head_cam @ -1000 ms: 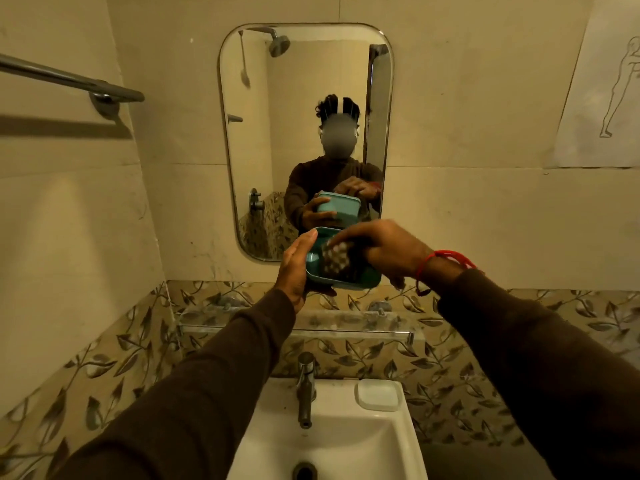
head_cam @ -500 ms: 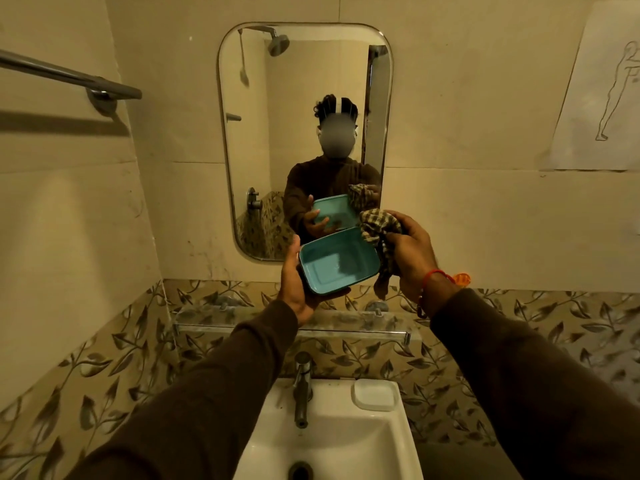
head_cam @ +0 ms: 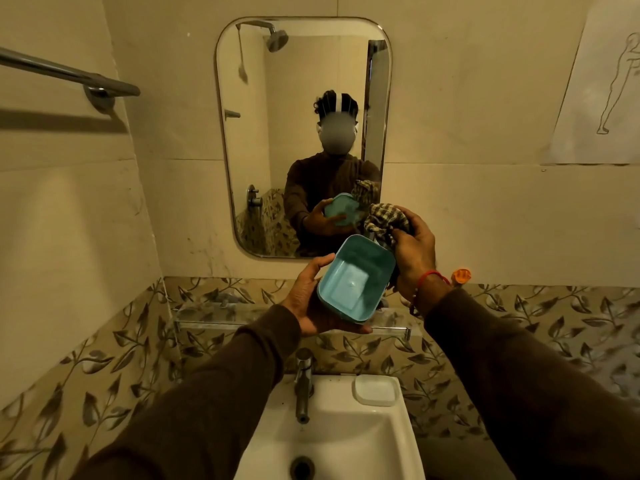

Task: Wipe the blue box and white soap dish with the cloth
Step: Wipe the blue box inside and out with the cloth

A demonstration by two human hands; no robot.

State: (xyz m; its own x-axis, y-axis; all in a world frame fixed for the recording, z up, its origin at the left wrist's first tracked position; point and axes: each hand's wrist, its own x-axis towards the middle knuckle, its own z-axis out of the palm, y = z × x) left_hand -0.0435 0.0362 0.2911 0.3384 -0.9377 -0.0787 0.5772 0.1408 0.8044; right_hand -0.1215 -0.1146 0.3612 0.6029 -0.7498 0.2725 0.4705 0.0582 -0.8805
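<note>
I hold the blue box (head_cam: 353, 280) in front of the mirror, its open side tilted toward me and nothing inside it. My left hand (head_cam: 311, 299) cups it from below and the left, fingers curled under its base. My right hand (head_cam: 414, 251) grips a bunched checked cloth (head_cam: 384, 221) at the box's upper right corner, just outside the rim. The white soap dish (head_cam: 376, 390) lies on the back right ledge of the sink.
A white sink (head_cam: 398, 441) with a chrome tap (head_cam: 303, 386) stands below my arms. A glass shelf (head_cam: 214, 311) runs under the mirror (head_cam: 301, 81). A towel rail (head_cam: 69, 76) juts from the left wall. A small orange object (head_cam: 462, 274) sits behind my right wrist.
My right hand has pulled the cloth out of the box to its upper right corner. The box has tipped lower, its opening facing me more.
</note>
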